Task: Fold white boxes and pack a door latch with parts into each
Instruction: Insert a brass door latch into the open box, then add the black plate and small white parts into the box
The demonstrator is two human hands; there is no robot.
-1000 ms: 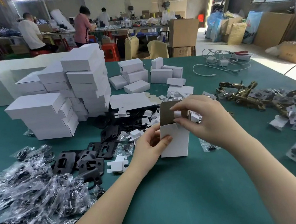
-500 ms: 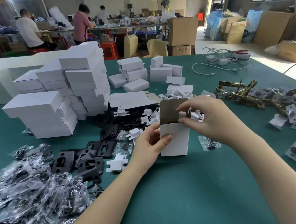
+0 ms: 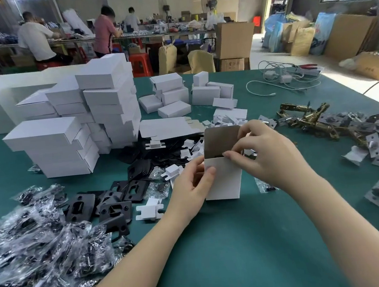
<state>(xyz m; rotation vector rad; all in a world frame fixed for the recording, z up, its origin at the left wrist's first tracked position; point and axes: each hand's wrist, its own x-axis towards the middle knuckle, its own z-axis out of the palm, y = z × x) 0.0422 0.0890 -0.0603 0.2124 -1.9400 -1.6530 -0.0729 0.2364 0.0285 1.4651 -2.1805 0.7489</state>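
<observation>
Box: a small white cardboard box [image 3: 222,179] stands up on its end on the green table [image 3: 218,245], in the middle, right in front of the person. Its brown inside lid flap [image 3: 221,140] sticks straight up, so the top is open.
Left hand: the left hand [image 3: 188,190] holds the left side of the box, with the thumb on the front and the other fingers curled behind it.
Right hand: the right hand [image 3: 264,154] is at the open top. Its fingers pinch at the rim and the small side flap there. I cannot tell if a part is going in, because the hand hides the hole.
Parts nearby: black metal plates [image 3: 110,203] and shiny plastic bags [image 3: 31,253] lie to the left. Brass door latches [image 3: 307,121] lie to the right. A tall pile of closed white boxes [image 3: 100,106] stands behind.
Step, I think: tucking in the side flaps before the lid folds down.
What could go wrong: the box is thin and tall, so a hard push on top could tip it or squash it. A flap could bend the wrong way and crease. If something inside sticks up, the lid may not shut.
</observation>
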